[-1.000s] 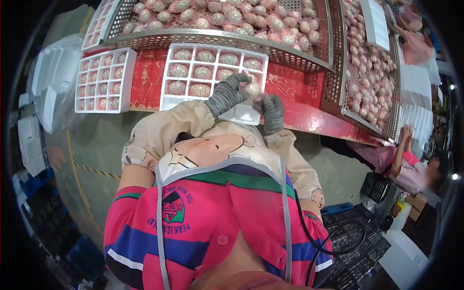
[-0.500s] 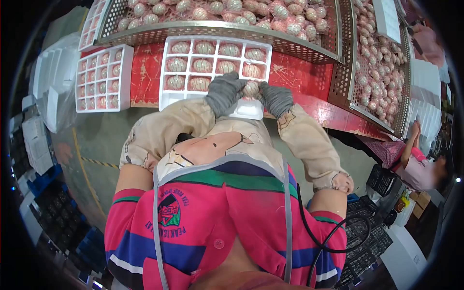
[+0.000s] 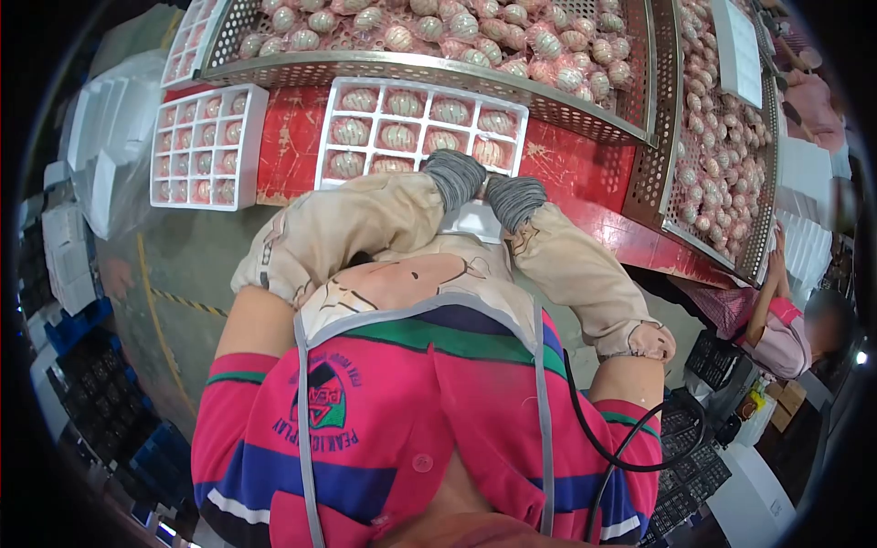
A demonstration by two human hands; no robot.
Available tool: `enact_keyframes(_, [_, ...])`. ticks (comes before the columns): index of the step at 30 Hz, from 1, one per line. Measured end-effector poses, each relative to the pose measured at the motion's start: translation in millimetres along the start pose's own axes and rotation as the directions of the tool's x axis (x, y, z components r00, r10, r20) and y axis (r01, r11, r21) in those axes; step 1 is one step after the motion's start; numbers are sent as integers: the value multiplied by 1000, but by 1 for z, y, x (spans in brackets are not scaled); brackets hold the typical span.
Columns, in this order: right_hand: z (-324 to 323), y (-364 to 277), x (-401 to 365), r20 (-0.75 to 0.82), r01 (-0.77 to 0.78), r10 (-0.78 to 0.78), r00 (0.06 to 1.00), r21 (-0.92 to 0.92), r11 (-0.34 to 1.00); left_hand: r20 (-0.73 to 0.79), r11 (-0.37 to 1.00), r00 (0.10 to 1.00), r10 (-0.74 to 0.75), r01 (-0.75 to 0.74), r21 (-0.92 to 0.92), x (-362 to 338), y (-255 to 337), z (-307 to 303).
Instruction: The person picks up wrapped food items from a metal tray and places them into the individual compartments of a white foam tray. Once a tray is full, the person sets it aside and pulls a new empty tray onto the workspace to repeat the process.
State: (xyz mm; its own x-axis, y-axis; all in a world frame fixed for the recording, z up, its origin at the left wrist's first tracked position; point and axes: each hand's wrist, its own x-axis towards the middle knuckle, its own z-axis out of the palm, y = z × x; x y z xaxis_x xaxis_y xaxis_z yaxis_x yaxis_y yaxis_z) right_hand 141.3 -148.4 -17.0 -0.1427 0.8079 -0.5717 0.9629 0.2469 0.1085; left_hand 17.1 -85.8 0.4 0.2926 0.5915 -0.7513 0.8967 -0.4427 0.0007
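Observation:
My left hand (image 3: 454, 178), in a grey knitted glove, is curled over the lower right part of a white compartment tray (image 3: 323, 146). Close beside it, my right hand (image 3: 514, 201), gloved alike, is curled at the tray's lower right corner. Both sets of fingertips meet around something small and pinkish, mostly hidden by the gloves. Pale, striped, egg-shaped items (image 3: 398, 137) in pink netting fill the visible compartments. My left sleeve covers part of the tray's bottom row.
A perforated metal bin (image 3: 365, 60) of netted items stands behind the tray, another (image 3: 674, 224) at right. A filled white tray (image 3: 247, 169) lies left on the red table (image 3: 288, 137). Stacked white trays (image 3: 114, 128) stand far left. Another person (image 3: 776, 333) is at right.
The view has shifted slightly. Both hands have drawn closer together, and the netted item seen between them before is now mostly hidden. My left sleeve covers more of the tray.

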Motion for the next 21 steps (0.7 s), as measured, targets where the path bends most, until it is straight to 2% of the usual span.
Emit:
enact_keyframes(2, [-15, -2, -8, 15, -45, 44, 999, 105, 993, -12, 959, 962, 274, -274, -75, -10, -11, -13])
enact_keyframes(3, [-19, -3, -10, 11, -90, 89, 996, 141, 986, -188, 900, 883, 431, -436, 19, -21, -17, -15])
enact_keyframes(5, [-22, -8, -11, 10, -171, 172, 985, 194, 966, -544, 808, 665, 511, -587, 42, -26, -31, -52])
enact_keyframes(6, [-26, -3, -16, 17, -146, 146, 989, 226, 963, -781, 770, 454, 429, -636, 52, -22, -44, -76])
enact_keyframes(7, [-27, -2, -17, 25, -122, 120, 993, 242, 963, -816, 838, 376, 439, -499, 221, 15, -53, -94])
enact_keyframes(9, [-29, 0, -18, 24, -102, 100, 995, 258, 961, -871, 861, 153, 467, -305, 408, 64, -84, -129])
enact_keyframes(11, [-28, 0, -18, 20, -102, 100, 995, 270, 958, -667, 886, 585, 462, -325, 329, 96, -101, -161])
enact_keyframes(13, [-29, 0, -20, 16, -112, 112, 994, 285, 952, -539, 913, 739, 405, -295, 283, 163, -118, -167])
enact_keyframes(14, [-29, 0, -22, 14, -116, 117, 993, 298, 947, -267, 938, 902, 339, -345, 27, 293, -134, -177])
enact_keyframes(15, [-29, 1, -24, 10, -128, 132, 991, 315, 941, 73, 948, 972, 223, -199, -247, 396, -146, -192])
enact_keyframes(16, [-24, 3, -26, 20, -150, 152, 988, 324, 934, 366, 936, 926, 94, 43, -348, 482, -155, -206])
enact_keyframes(17, [-18, 4, -31, -51, -130, 164, 985, 397, 908, 26, 906, 975, 219, -193, -377, 400, -148, -193])
enact_keyframes(18, [-10, 4, -37, -122, -102, 177, 977, 464, 880, -377, 877, 866, 328, -427, -218, 275, -135, -183])
enact_keyframes(19, [-6, 1, -46, -267, -55, 243, 932, 561, 826, -666, 872, 646, 373, -489, 13, 132, -119, -175])
enact_keyframes(20, [1, -1, -51, -263, -58, 245, 933, 564, 824, -684, 893, 678, 268, -441, -88, 130, -112, -186])
enact_keyframes(21, [13, -3, -55, -363, 26, 343, 866, 718, 695, -766, 597, 576, 287, -733, -327, 108, -128, -174])
